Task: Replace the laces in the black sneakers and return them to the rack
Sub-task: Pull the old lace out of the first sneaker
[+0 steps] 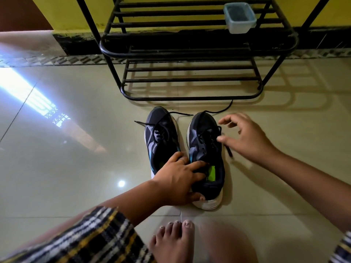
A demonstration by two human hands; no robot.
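On the floor our sneakers point toward the rack; left hand grasps one heel, right hand seemingly loose, blurred.

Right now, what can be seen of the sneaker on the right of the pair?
The right-hand sneaker stands upright on the tiled floor, toe toward the rack, beside its mate. Dark upper with grey panels, white sole, bright green insole. Its black lace is loose, one end trailing toward the rack. The left hand grips its collar; the right hand reaches at the lacing.
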